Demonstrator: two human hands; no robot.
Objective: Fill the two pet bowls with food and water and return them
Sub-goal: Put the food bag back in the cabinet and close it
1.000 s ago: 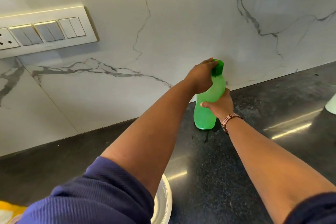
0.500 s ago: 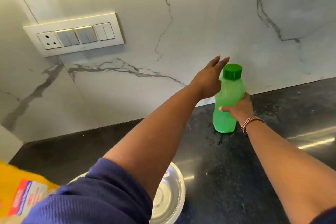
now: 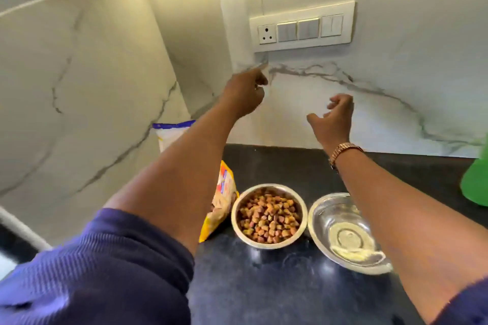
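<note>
Two steel bowls stand side by side on the black counter [image 3: 277, 285]. The left bowl [image 3: 269, 215] is full of brown kibble. The right bowl [image 3: 343, 232] holds clear water and is partly covered by my right forearm. A yellow food bag [image 3: 221, 203] leans just left of the kibble bowl. The green bottle [image 3: 475, 179] stands at the right edge, only partly in view. Both hands are raised above the bowls in front of the marble wall. My left hand [image 3: 244, 92] has loosely curled fingers and holds nothing. My right hand [image 3: 334, 116] hangs relaxed and empty.
A white switch panel [image 3: 301, 26] with a socket is on the marble wall above my hands. A white and blue packet [image 3: 173, 133] stands in the corner behind my left arm. Marble walls meet in a corner at the left.
Both hands have let go of the green bottle, which now stands at the far right. My view has swung left and down, bringing both bowls and the food bag into sight.
</note>
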